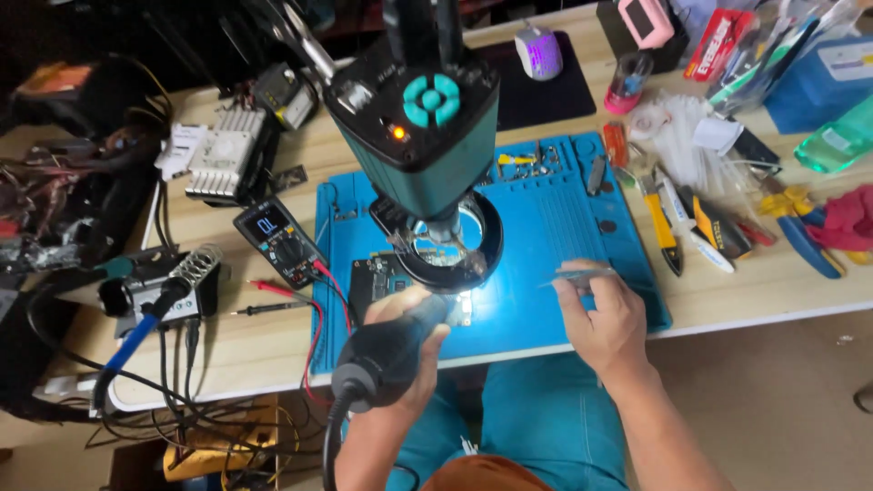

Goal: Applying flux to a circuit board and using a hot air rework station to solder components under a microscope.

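Nearest the camera, the left hand (405, 341) is wrapped around the thick black handle of a hot-air tool (386, 355), fingers closed on it, with its cord (329, 436) dropping toward the lap. The nozzle points forward at a dark circuit board (382, 275) that lies on the blue mat (564, 227), brightly lit from above. To the right, the right hand (605, 318) pinches a pair of thin tweezers (575, 275) between thumb and fingers; the tips reach left toward the board but stop short of it, just above the mat.

Over the board stands a teal and black microscope (423, 118) with a ring light (450, 245) at its lower end.

Left of the mat on the pale wooden surface (727, 291) lie a black multimeter (277, 238) with its red probes (277, 289), and a soldering iron stand (173, 286) with a coiled holder. To the right lie yellow-handled cutters (662, 232), a utility knife (718, 227) and a red cloth (850, 218). Farther back sit a white mouse (539, 51) on a black pad (536, 86) and a finned metal part (227, 150).
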